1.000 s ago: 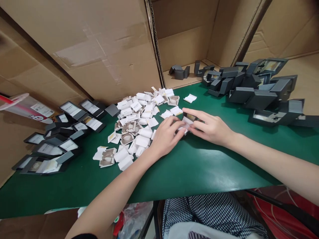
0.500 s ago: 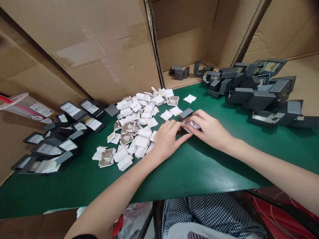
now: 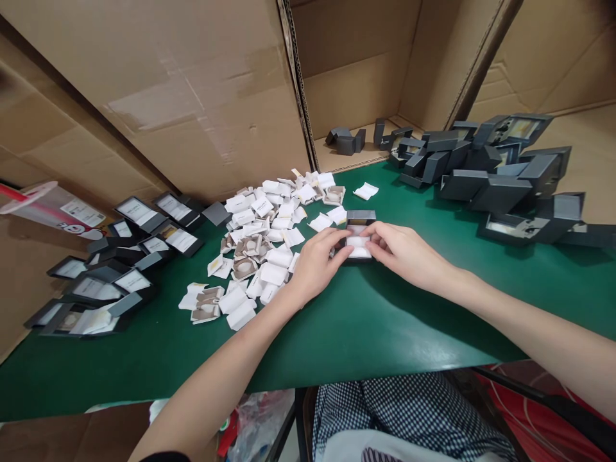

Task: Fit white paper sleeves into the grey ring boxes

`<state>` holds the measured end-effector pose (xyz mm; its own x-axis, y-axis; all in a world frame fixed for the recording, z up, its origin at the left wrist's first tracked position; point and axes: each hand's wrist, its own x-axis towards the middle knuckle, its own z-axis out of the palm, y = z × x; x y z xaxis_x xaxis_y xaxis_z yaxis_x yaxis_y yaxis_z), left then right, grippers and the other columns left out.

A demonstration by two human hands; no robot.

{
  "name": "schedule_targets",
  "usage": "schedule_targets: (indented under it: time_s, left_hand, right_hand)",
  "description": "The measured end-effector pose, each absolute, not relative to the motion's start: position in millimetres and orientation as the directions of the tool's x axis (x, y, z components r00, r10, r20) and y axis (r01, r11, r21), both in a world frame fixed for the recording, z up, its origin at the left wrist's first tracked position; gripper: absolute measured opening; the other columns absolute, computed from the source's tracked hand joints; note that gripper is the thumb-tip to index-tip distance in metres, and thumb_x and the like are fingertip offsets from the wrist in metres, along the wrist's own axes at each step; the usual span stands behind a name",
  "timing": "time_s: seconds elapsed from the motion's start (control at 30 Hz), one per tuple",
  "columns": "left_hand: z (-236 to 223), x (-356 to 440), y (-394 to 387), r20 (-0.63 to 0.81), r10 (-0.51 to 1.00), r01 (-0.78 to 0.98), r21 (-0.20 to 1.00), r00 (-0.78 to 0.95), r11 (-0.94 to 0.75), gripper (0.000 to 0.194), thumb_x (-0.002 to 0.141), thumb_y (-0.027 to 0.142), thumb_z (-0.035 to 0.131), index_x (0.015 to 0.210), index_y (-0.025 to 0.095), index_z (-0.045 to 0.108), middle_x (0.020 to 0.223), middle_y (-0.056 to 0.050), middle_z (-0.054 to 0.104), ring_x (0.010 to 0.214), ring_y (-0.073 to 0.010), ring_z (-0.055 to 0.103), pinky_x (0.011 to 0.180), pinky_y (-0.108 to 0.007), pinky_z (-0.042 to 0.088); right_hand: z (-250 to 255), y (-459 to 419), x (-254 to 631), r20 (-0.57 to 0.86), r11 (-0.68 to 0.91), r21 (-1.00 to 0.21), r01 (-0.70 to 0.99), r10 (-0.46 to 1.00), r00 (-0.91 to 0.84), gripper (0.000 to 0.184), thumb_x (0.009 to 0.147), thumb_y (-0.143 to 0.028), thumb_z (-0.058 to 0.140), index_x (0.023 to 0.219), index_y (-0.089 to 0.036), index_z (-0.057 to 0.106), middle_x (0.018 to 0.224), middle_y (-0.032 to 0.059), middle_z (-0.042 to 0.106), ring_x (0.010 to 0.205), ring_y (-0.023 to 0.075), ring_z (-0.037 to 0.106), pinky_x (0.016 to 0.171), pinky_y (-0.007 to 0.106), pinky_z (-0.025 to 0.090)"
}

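Note:
A small dark grey box (image 3: 360, 216) lies with its lid raised on the green tabletop, between my two hands. White folded card (image 3: 359, 251) shows inside it. My left hand (image 3: 321, 262) closes on the box's left side, thumb and fingers at the edge of the card. From the right, my right hand (image 3: 398, 250) grips the other side, its thumb and fingertips against the card. The fingers partly cover the box. Just left of my left hand spreads a heap of white folded card inserts (image 3: 273, 274).
Several dark open boxes (image 3: 500, 192) are piled at the right. More dark boxes holding white cards (image 3: 131, 280) lie at the left, near a clear plastic tub (image 3: 62, 208). Cardboard walls (image 3: 206, 90) stand behind the green table (image 3: 385, 333).
The box has turned from slanted to square towards me, and its white contents show more. My left hand has shifted slightly left; the right hand's fingers now rest along the box's right side.

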<state>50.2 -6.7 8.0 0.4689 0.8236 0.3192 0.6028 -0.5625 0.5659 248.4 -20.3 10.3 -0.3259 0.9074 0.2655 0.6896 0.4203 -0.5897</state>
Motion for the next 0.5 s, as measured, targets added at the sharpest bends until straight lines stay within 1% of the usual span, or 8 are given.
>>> schedule_targets:
  time_s: [0.13,0.27,0.37,0.5]
  left_hand:
    - [12.1,51.3,-8.2,0.281,0.822,0.656,0.499,0.496,-0.566,0.026,0.094,0.029,0.053,0.117,0.020,0.059,0.105,-0.006,0.061,0.093,-0.0187,0.060,0.079,-0.030,0.050]
    - [13.8,51.8,-10.3,0.293,0.805,0.664,0.458,0.515,-0.591,0.019,0.093,0.027,0.054,0.111,0.020,0.058,0.101,-0.005,0.060,0.093,-0.0188,0.059,0.079,-0.030,0.049]
    - [13.1,51.5,-10.1,0.295,0.798,0.673,0.430,0.526,-0.603,0.017,0.094,0.027,0.053,0.108,0.019,0.057,0.102,-0.005,0.059,0.095,-0.0197,0.059,0.081,-0.031,0.049]
    - [11.5,52.8,-10.2,0.266,0.792,0.708,0.354,0.550,-0.611,0.021,0.096,0.028,0.048,0.114,0.018,0.053,0.110,-0.009,0.057,0.102,-0.0224,0.057,0.088,-0.036,0.049]
  right_hand:
    - [9.4,-20.8,248.4,0.255,0.412,-0.581,0.702,0.911,-0.323,0.013,0.092,-0.023,0.043,0.097,-0.020,0.054,0.091,0.0059,0.067,0.072,0.0178,0.062,0.060,0.029,0.045]
    - [9.1,-21.5,247.7,0.249,0.414,-0.590,0.693,0.910,-0.331,0.010,0.092,-0.022,0.042,0.096,-0.021,0.052,0.092,0.0050,0.067,0.072,0.0173,0.061,0.060,0.028,0.044]
    - [8.6,-21.8,247.4,0.273,0.436,-0.583,0.686,0.900,-0.340,0.009,0.091,-0.020,0.043,0.094,-0.021,0.051,0.089,0.0044,0.066,0.069,0.0166,0.060,0.058,0.027,0.043]
    - [7.6,-22.1,246.8,0.317,0.465,-0.525,0.713,0.884,-0.343,0.009,0.091,-0.019,0.044,0.092,-0.021,0.053,0.087,0.0044,0.065,0.065,0.0159,0.058,0.056,0.027,0.041]
